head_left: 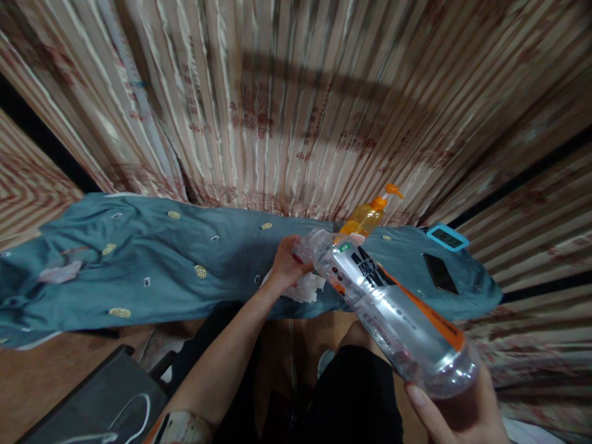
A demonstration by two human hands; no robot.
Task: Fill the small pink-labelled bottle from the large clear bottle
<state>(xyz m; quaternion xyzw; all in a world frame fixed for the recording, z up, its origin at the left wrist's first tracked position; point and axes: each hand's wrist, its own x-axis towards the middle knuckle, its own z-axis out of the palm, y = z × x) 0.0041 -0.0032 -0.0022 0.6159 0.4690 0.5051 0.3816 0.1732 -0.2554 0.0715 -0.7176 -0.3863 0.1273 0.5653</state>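
Observation:
My right hand (456, 416) grips the base of a clear plastic bottle (393, 308) with a silver, black and orange label, tilted so its neck points away from me. My left hand (289, 262) is closed around the bottle's neck and cap end. Under that hand lies a crumpled white tissue (308, 288) on a teal cloth (185, 265). Just behind the bottle's neck stands an orange pump bottle (367, 217).
The teal patterned cloth covers a low surface across the frame. A black phone (439, 272) and a small device with a blue frame (447, 237) lie at its right end. A dark bag with a white cord (104, 401) sits bottom left. Striped curtains hang behind.

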